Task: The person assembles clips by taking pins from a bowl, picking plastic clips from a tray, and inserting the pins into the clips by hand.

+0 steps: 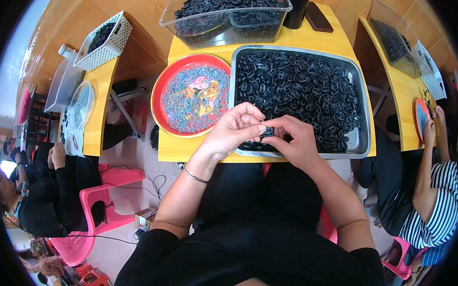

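Between my two hands, over the front edge of a metal tray (362, 133), is a small black plastic piece (267, 133). My left hand (234, 130) pinches it between thumb and fingers. From the other side, the thumb and forefinger of my right hand (296, 141) close on the same piece. Many black plastic pieces with holes (303, 90) fill the tray behind my hands. Left of the tray, a red round plate (156, 101) holds many thin, small clear and bluish pieces (189, 110), with pink and yellow showing among them. Whether a thin piece is in my fingers cannot be seen.
At the table's back stands a clear plastic bin (224, 28) full of black pieces. Beside it are a dark cylinder (297, 10) and a phone (319, 17). People sit at yellow tables on both sides; a pink chair (108, 209) and cables lie to the left.
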Motion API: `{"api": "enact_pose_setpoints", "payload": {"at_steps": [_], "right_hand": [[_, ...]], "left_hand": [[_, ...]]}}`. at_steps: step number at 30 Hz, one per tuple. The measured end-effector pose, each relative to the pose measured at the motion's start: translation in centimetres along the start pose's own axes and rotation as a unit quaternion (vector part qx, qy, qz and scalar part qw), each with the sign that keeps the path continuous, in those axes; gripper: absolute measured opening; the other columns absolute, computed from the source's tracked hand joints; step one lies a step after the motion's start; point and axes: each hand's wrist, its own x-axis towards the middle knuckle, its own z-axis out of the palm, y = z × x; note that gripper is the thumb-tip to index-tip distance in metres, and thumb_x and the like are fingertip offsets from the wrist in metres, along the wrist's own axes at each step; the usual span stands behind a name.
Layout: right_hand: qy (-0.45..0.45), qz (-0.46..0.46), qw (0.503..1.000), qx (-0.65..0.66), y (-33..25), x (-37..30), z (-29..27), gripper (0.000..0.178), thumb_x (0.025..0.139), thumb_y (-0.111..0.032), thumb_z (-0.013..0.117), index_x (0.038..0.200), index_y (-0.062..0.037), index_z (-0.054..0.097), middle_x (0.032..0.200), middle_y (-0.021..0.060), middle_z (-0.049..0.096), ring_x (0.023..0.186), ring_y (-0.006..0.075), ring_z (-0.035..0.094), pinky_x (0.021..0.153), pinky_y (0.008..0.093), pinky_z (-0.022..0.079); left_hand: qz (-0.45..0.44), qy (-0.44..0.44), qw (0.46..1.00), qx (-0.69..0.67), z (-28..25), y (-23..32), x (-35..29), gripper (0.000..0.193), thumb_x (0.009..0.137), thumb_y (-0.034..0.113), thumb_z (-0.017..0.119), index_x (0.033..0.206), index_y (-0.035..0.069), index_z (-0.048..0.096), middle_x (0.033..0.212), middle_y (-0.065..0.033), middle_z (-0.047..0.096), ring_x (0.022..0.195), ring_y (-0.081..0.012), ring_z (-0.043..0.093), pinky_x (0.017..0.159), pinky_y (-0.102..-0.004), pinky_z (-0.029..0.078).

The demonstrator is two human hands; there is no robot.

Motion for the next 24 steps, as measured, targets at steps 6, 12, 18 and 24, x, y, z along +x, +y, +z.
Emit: {"api": "enact_pose_setpoints", "payload": {"at_steps": [6,12,18,24], "right_hand": [[0.005,0.01,1.0,0.023,0.28,-0.21,0.09,0.024,0.07,-0.007,0.072,0.094,-0.0054,0.065,0.069,0.002,0.056,0.053,0.0073,0.049,0.05,0.0216,0.037],[0.007,0.008,1.0,0.005,0.38,-0.28,0.07,0.023,0.071,-0.007,0.072,0.093,-0.005,0.065,0.068,0.0015,0.055,0.053,0.007,0.048,0.05,0.0215,0.037],[0.009,-0.003,1.0,0.009,-0.1,0.27,-0.1,0.025,0.07,-0.008,0.071,0.094,-0.0055,0.065,0.065,0.0009,0.051,0.054,0.0081,0.047,0.05,0.0225,0.037],[-0.006,0.023,1.0,0.004,0.03,0.15,-0.26,0.025,0.071,-0.011,0.071,0.095,-0.0079,0.065,0.065,0.0032,0.053,0.055,0.0114,0.053,0.051,0.0244,0.042]], "left_hand": [[-0.016,0.004,0.999,-0.027,0.0,-0.38,-0.06,0.016,0.082,0.003,0.063,0.092,0.006,0.051,0.076,-0.0021,0.06,0.066,-0.0072,0.058,0.06,-0.0189,0.047],[-0.03,-0.014,0.999,-0.039,0.04,-0.5,-0.04,0.017,0.082,0.002,0.063,0.087,0.008,0.048,0.076,-0.0015,0.059,0.066,-0.0074,0.058,0.059,-0.018,0.046],[-0.037,0.022,0.992,-0.122,0.1,-0.65,0.04,0.016,0.083,0.001,0.061,0.085,0.009,0.047,0.074,-0.0008,0.057,0.066,-0.0078,0.057,0.059,-0.0181,0.046],[-0.042,0.008,0.993,-0.112,0.16,-0.76,-0.01,0.017,0.082,0.002,0.062,0.085,0.009,0.047,0.074,-0.0007,0.057,0.066,-0.008,0.057,0.059,-0.0183,0.046]]}}
